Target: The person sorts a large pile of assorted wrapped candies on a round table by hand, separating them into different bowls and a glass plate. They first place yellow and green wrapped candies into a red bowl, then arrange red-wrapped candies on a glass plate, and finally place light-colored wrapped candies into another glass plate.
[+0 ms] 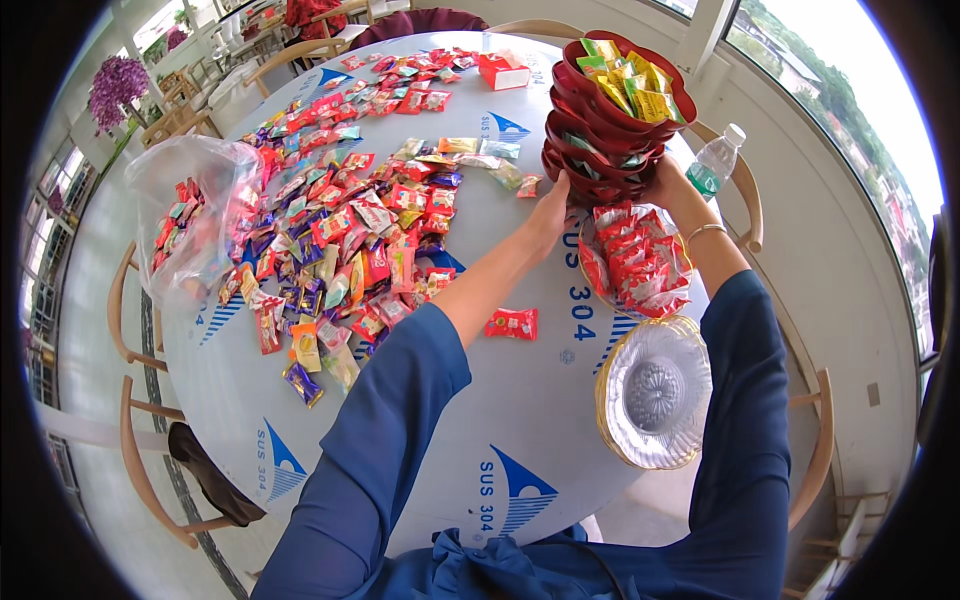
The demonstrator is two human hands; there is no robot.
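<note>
Both hands hold a stack of dark red scalloped bowls (600, 124) at the table's far right. My left hand (551, 214) grips the low left side of the stack; my right hand (664, 184) is on its right side, fingers partly hidden. Yellow and green wrapped sweets (637, 86) fill the top bowl. Just below the hands, a gold-rimmed basket holds red-wrapped packets (637, 259). Nearer me sit stacked clear dishes with gold rims (656, 390). One red packet (512, 324) lies alone left of them.
Mixed wrapped sweets (352, 225) spread over the round table (420, 480)'s left and far parts. A clear plastic bag (199, 217) with sweets stands at the left edge. A red box (504, 73) lies at the back, and a plastic bottle (715, 161) is beside my right wrist. Wooden chairs surround the table.
</note>
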